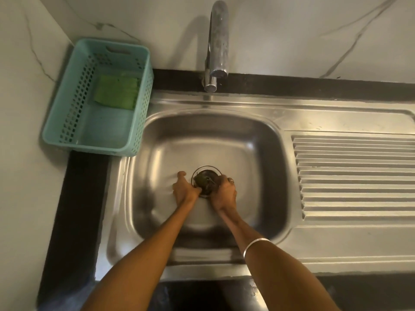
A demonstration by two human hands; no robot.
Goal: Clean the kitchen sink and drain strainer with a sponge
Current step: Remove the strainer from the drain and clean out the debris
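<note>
The steel sink has its drain opening in the middle of the basin floor. Both my hands meet over that opening. My right hand grips the dark drain strainer, whose small centre stem shows. My left hand has its fingers curled round a dark green sponge and presses it against the strainer's left side. Much of the strainer and sponge is hidden by my fingers. The picture is slightly blurred around the hands.
A teal perforated basket stands on the counter at the sink's back left, with a second green scrub pad inside. The chrome tap rises behind the basin; no water runs. A ribbed draining board lies to the right.
</note>
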